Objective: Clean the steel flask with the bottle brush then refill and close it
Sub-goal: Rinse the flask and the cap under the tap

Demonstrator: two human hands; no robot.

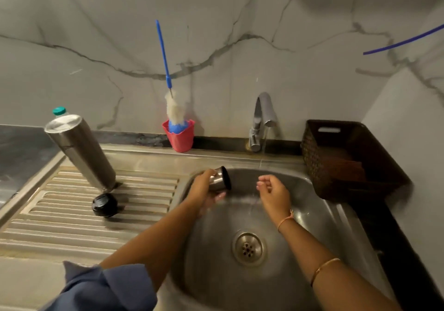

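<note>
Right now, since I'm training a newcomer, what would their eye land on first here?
The left hand holds a steel cup over the sink, by the running tap. The tall steel flask stands on the left drainboard; the bottle brush rises from a red cup behind.

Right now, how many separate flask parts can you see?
3. The flask body stands on the drainboard, the black stopper lies in front of it, and the left hand grips the steel cup-lid over the sink.
</note>
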